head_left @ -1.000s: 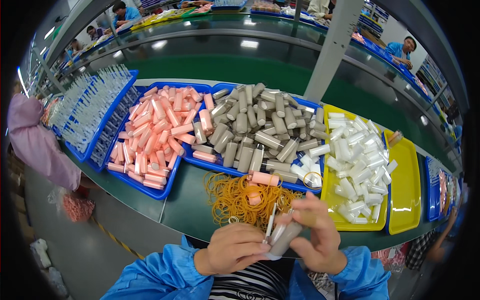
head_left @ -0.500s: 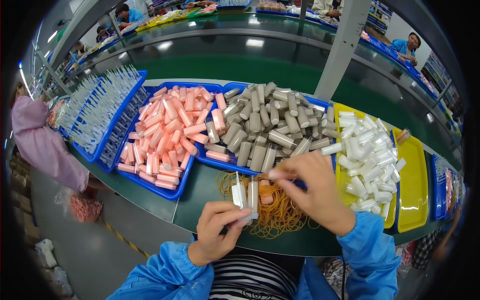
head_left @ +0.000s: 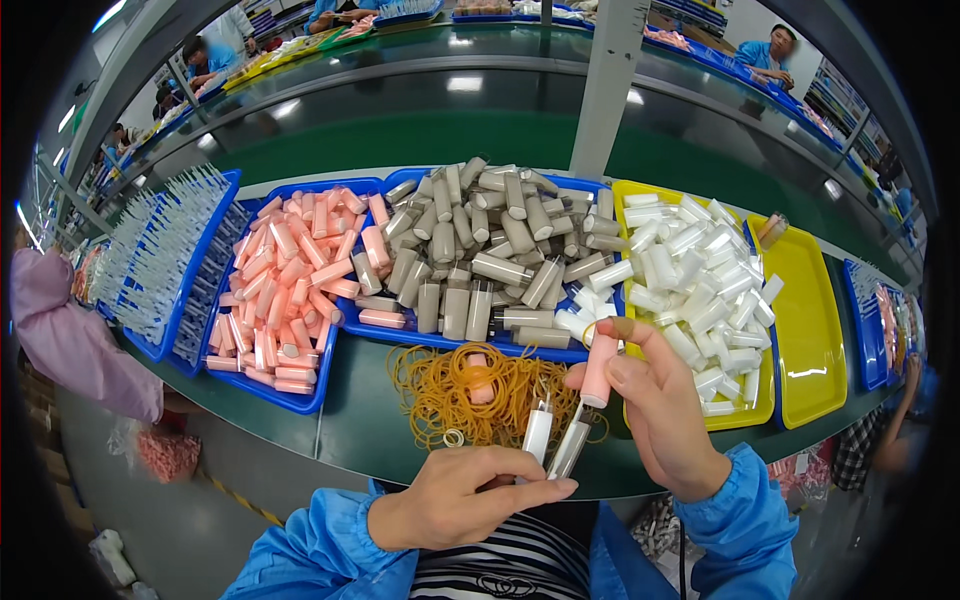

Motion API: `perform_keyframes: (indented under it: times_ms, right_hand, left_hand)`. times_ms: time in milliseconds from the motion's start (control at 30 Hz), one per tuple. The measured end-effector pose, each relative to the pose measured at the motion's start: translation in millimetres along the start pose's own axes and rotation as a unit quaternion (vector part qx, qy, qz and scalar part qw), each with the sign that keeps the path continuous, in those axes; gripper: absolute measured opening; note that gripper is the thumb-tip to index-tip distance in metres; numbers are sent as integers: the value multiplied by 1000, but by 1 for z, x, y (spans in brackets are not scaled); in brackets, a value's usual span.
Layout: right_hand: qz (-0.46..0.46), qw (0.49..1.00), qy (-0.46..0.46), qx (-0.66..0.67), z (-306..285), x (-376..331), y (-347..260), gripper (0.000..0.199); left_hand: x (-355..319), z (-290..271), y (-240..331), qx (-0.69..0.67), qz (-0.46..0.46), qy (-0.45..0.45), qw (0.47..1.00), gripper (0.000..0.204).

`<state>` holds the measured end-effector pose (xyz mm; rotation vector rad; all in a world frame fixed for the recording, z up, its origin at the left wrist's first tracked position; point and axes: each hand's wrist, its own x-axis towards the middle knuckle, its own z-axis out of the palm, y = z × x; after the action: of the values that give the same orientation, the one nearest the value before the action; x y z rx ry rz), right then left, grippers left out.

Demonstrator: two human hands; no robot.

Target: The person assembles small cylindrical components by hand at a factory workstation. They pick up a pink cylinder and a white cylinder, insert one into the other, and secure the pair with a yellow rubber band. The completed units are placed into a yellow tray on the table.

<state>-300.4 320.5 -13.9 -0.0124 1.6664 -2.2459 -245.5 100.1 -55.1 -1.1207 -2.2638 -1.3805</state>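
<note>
My left hand (head_left: pixel 450 500) is closed around two slim tubes side by side near the front edge of the table. One is a white tube (head_left: pixel 537 435); the other is a clear-ended grey tube (head_left: pixel 570 450). Both tilt slightly, and fingers hide their lower ends. Just above them, my right hand (head_left: pixel 665 410) pinches a pink tube (head_left: pixel 600 375) between thumb and fingers, its lower end close to the grey tube's top. A thin pale stem shows between these two; which one it belongs to I cannot tell. Behind lies a heap of tan rubber bands (head_left: pixel 425 395) with another pink tube (head_left: pixel 479 378) on it.
Blue trays hold pink tubes (head_left: pixel 290 260) and grey tubes (head_left: pixel 455 310), with some white ones at the latter's right. A yellow tray (head_left: pixel 735 420) bears white tubes; a second yellow tray (head_left: pixel 815 350) adjoins it. Stacked trays of pale thin-stemmed pieces (head_left: pixel 165 260) stand left. A metal post (head_left: pixel 605 90) rises behind.
The view has shifted right. My right hand now shows a pink tube in its fingers and has come close to the left hand's tubes. My left hand has turned, tilting its tubes rightward.
</note>
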Motion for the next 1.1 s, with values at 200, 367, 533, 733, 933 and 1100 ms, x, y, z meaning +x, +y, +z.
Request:
perform_keyframes:
  times_ms: [200,367,533,733,933,1100]
  right_hand:
    - [-32,999,-8,21,-11,-3,11,43]
    - [-70,997,-9,-18,-12,-5,18,41]
    - [-101,994,7,-38,-9,-7,20,44]
    - [-76,995,-31,-52,-8,-13,25,39]
    - [-168,969,-87,-160,-16,-14,46,33]
    - [-134,981,-69,-122,-8,-20,43,36]
  left_hand:
    - [1,2,5,-8,-14,-30,999,49]
    - [-4,8,3,-10,-10,-22,1000,47]
    - [-9,9,1,-8,-6,-28,1000,47]
    - [-11,8,-2,4,-1,-30,1000,45]
    - [-8,6,-5,41,23,-16,999,41]
    - [-12,20,-11,43,17,152,987,39]
